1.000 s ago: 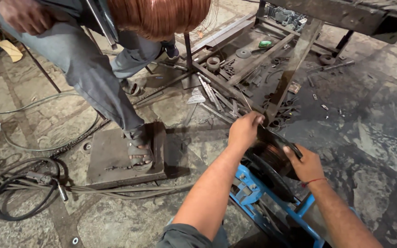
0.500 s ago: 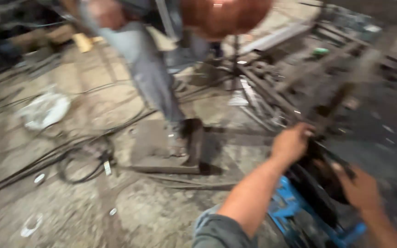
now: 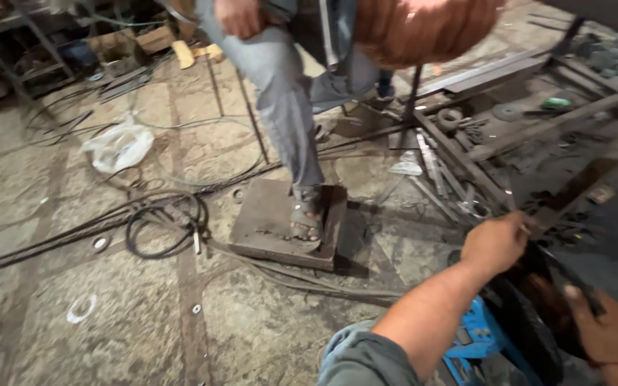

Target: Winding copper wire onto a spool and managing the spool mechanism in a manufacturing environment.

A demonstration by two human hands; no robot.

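Left hand (image 3: 496, 244): my fist, closed on the upper end of a dark metal piece (image 3: 548, 300), lower right of frame.
Right hand (image 3: 609, 336): gripping its lower end, right edge.
Axis: running upper left to lower right between my hands, above the blue frame (image 3: 475, 342).

The grey stone floor (image 3: 144, 322) is dusty and cracked. Black cables (image 3: 159, 225) coil on it beside a flat dark metal plate (image 3: 266, 221). A white plastic bag (image 3: 117, 146) lies further back.

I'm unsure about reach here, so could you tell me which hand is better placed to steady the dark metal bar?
Probably the left hand: it already grips the dark metal bar, while the right hand sits lower.
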